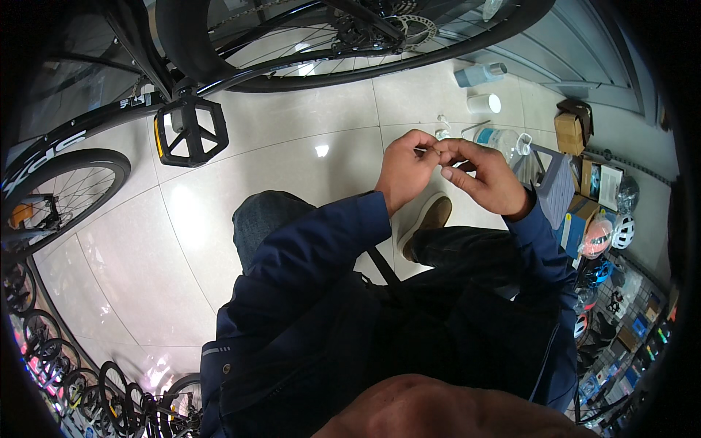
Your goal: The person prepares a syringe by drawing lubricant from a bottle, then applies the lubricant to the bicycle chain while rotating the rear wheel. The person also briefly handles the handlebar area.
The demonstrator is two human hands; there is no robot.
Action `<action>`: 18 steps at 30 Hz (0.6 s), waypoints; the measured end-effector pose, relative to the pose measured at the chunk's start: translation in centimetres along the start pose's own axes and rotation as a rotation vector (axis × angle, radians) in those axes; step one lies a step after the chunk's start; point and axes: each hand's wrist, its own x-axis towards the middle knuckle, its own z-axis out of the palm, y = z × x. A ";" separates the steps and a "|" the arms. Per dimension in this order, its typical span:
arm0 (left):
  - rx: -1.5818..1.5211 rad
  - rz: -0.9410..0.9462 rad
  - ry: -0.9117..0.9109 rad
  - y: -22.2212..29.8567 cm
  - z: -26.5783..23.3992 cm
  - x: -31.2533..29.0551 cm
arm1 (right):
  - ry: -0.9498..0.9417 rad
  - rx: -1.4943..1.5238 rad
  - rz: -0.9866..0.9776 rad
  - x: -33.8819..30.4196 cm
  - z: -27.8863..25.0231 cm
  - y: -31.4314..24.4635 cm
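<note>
**Pinching a small pale piece between both hands, bike overhead**

Starting at far left: a row of small bicycle wheels (44, 350) curves along the lower-left rim of the view. Above them, a black front wheel (62, 193) and a dark bike frame (66, 135) slant up toward the top. A black flat pedal (191, 131) with a yellow reflector hangs off the crank, above the pale tiled floor (146, 270).

Top centre: a large rear wheel (350, 44) with a disc rotor (416, 29) at its hub arches across the frame.

Centre: person seated or crouched, dark blue sleeves, one bent knee (266, 215) in dark trousers, a brown shoe (427, 223) flat on the tiles below the hands.

Left hand (405, 171) raised in front of the body, fingers curled narrow, thumb and forefinger closed on a tiny pale piece (436, 151). Right hand (482, 179) meets it fingertip to fingertip, also pinched narrow on the same piece. Piece sits right where the two hands touch, above the shoe, off the floor. Too small to tell what kind of thing it is.

Just beyond the hands on the floor: a clear plastic bottle (500, 139) lying down, a white roll (483, 103), a grey-blue can (478, 74) on its side.

Right edge: cardboard boxes (569, 128), then helmets (610, 233) in pink and white, and a wire rack (628, 321) of small packaged goods curving down the rim.
</note>
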 end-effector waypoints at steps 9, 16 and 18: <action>-0.011 -0.007 -0.001 0.0 0.0 0.0 | -0.002 -0.010 0.015 -0.1 0.0 -0.3; 0.032 -0.018 0.004 0.0 0.0 -0.1 | -0.010 -0.004 0.013 -0.1 0.0 -0.2; 0.033 -0.005 0.004 0.0 0.0 -0.1 | -0.006 -0.011 0.003 -0.2 0.0 -0.1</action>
